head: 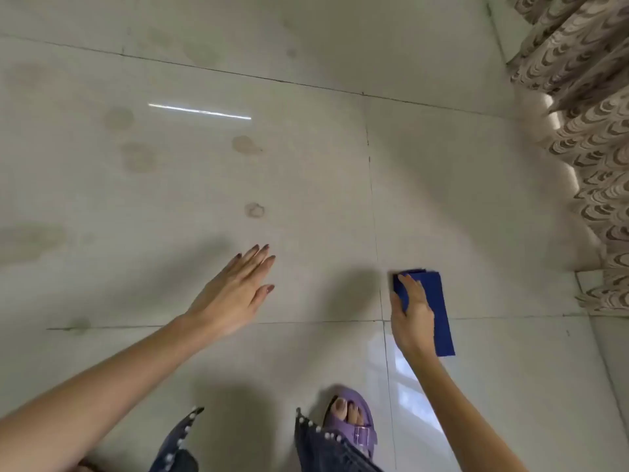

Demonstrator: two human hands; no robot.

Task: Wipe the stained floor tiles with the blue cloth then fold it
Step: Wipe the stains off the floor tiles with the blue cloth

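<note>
A folded blue cloth lies on the pale floor tiles at the lower right. My right hand rests on its left part, fingers curled over the near-left edge. My left hand hovers over the tiles to the left, fingers straight and together, holding nothing. Brownish ring stains mark the tiles ahead of my left hand, with larger stains further left and up.
A patterned beige curtain hangs along the right side and reaches the floor. My foot in a purple sandal stands at the bottom centre, with dark beaded trouser hems beside it. A light strip reflects off the glossy tiles.
</note>
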